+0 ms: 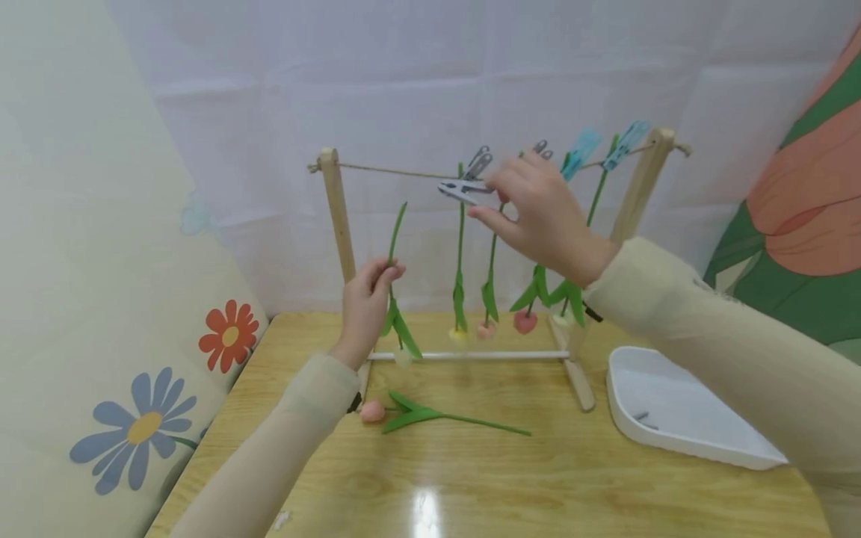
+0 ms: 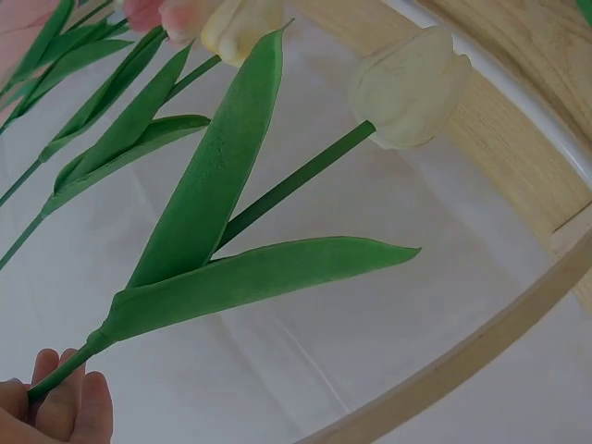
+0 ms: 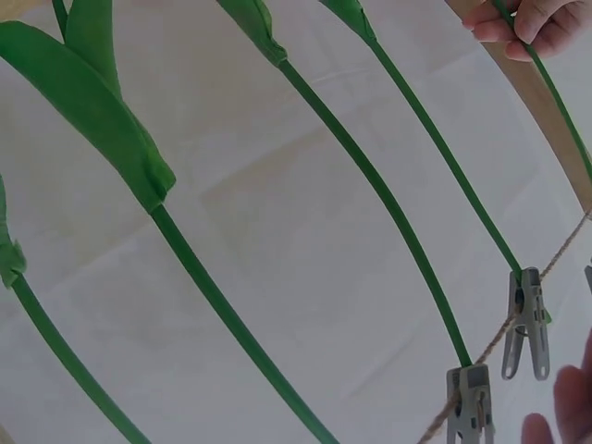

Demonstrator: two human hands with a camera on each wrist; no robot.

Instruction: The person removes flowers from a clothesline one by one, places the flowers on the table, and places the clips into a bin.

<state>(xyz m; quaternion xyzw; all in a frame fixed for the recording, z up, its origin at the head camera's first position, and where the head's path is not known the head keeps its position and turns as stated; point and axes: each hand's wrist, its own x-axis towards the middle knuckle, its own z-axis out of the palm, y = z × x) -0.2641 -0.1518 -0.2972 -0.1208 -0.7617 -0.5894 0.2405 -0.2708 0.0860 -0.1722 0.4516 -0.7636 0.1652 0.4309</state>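
My left hand [image 1: 366, 306] grips the green stem of a white artificial tulip [image 2: 412, 88], which hangs head down left of the other flowers. Its stem's upper end stands just below the rope [image 1: 397, 172]. With thumb and fingers, my right hand [image 1: 548, 213] pinches a grey clothespin [image 1: 460, 188], whose tip points left in front of the rope. Behind it, another grey clothespin [image 3: 527, 319] clips a yellow tulip [image 1: 459, 334] to the rope. Further right hang a peach tulip [image 1: 486, 329], a red tulip [image 1: 525, 322] and a white one. Blue clothespins [image 1: 627, 146] hold the rightmost stems.
A pink tulip [image 1: 373, 411] lies on the wooden table [image 1: 511, 486], its stem pointing right. Wooden posts [image 1: 339, 224] carry the rope, and a white bar [image 1: 471, 356] joins them low down. At right, a white tray [image 1: 706, 444] contains a small grey object, partly visible.
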